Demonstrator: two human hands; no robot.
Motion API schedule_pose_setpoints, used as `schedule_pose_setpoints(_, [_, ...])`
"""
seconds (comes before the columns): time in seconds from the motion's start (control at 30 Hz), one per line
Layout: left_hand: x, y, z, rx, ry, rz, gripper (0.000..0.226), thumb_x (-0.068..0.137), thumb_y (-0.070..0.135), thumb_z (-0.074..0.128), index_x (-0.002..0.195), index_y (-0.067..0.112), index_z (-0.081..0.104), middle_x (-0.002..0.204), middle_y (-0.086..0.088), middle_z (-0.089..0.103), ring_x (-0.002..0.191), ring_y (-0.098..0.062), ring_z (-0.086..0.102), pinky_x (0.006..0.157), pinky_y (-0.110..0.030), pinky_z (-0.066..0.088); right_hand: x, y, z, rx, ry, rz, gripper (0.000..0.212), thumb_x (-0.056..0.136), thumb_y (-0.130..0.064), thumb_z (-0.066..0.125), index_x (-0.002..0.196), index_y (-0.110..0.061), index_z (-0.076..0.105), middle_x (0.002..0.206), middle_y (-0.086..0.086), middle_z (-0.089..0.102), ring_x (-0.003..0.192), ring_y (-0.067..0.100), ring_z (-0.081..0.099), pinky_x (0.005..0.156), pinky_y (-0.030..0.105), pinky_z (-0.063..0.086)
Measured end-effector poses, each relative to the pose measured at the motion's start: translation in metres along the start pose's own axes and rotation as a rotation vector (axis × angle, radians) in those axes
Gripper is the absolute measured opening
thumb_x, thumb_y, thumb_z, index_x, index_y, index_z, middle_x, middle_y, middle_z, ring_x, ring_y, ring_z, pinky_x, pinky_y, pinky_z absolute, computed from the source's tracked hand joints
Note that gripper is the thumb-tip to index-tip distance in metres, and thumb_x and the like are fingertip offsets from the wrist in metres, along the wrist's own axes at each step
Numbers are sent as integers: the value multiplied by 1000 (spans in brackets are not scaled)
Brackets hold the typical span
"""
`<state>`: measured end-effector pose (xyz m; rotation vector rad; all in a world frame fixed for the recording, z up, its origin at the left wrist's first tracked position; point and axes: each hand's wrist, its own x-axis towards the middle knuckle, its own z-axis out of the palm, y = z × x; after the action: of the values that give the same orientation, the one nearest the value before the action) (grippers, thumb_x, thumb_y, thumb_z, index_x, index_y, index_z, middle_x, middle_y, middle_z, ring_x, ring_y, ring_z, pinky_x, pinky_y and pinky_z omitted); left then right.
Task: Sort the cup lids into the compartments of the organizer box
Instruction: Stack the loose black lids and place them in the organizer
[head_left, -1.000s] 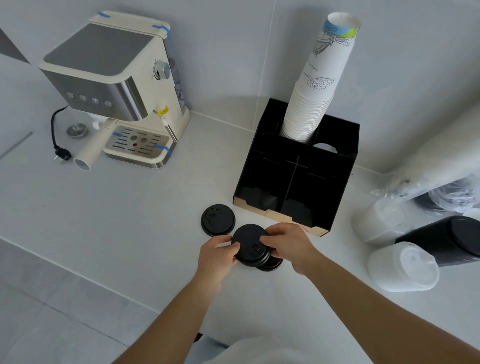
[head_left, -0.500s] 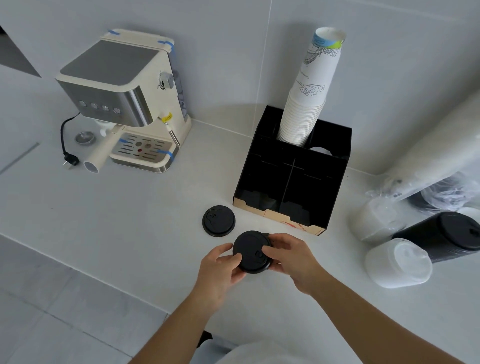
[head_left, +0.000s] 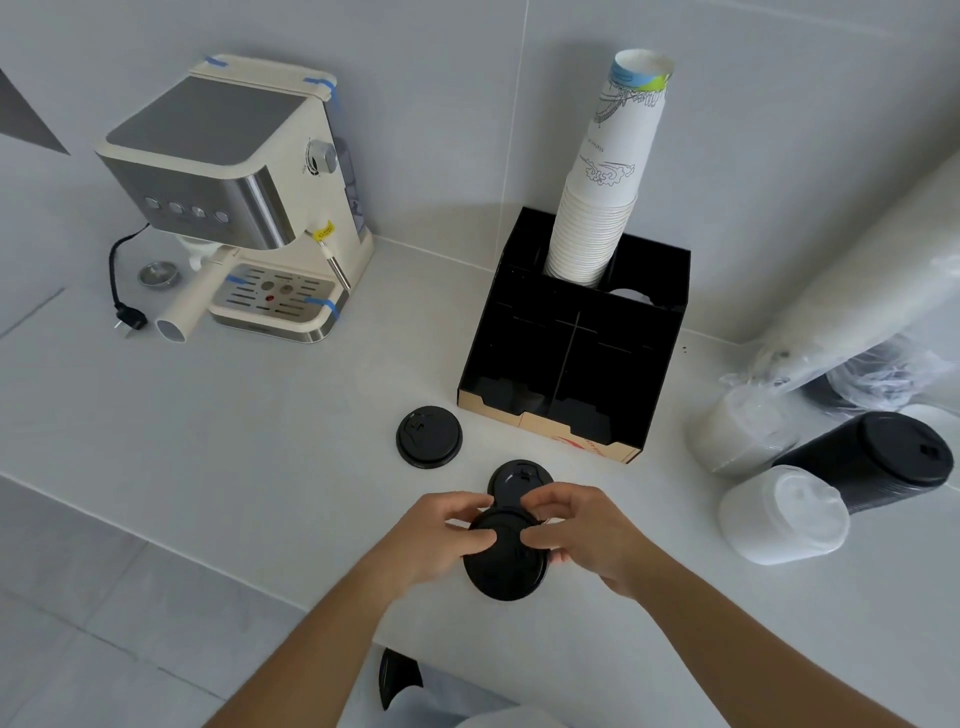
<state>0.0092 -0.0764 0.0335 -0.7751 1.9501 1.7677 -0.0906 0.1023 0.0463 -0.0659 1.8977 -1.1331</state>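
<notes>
- Gripping from both sides, a black lid (head_left: 505, 558) is held above the counter's near edge: the left hand (head_left: 436, 540) is curled on its left rim, the right hand (head_left: 582, 535) pinches its right rim.
- Since a second ago this lid has been drawn nearer, uncovering a second lid (head_left: 514, 480) left flat on the counter (head_left: 234, 441); separation seems done, so placing likely follows.
- The held lid is tilted, top face toward the camera; being round, no long axis is shown.
- A third lid (head_left: 428, 436) lies flat, just left of the organizer box (head_left: 576, 343), whose front compartments look empty.
</notes>
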Motion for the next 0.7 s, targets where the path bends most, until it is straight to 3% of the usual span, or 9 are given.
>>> schedule_pose_setpoints(0.13, [1,3,-4,-142,-24,1,32,80,14,74,112,16,70,106,-12,70,95,-25,72,83,-35,60,-1,-7,-6,9,80,-80,23,85,-17,75,107,-25,70,109,-2,73,101,19,68,85,31,55])
schedule_pose_setpoints(0.23, [-1,2,3,-368,45,-46,31,85,9,71,114,7,62,104,-18,72,93,-29,73,80,-36,60,-3,-4,-12,162,151,-49,18,96,-30,60,110,-22,69,107,3,72,102,25,68,90,40,58])
schedule_pose_setpoints(0.4, [-3,-10,30,-648,159,-118,29,87,7,68,114,8,56,109,-19,69,94,-30,73,85,-39,59,-14,15,-7,284,42,30,26,92,-23,67,118,-25,63,112,8,72,99,29,71,77,39,63])
schedule_pose_setpoints(0.6, [1,-16,43,-481,298,-135,25,86,18,70,108,12,60,105,-7,68,97,-18,67,82,-29,57,-2,18,4,181,190,18,37,90,-13,70,125,-21,64,108,6,69,95,29,70,76,35,63])
schedule_pose_setpoints(0.7, [10,-12,36,-354,298,-87,26,87,24,68,110,16,62,94,-2,68,86,-16,66,86,-33,57,3,15,0,125,195,14,40,90,-12,69,129,-19,64,107,1,67,94,27,69,76,33,63])
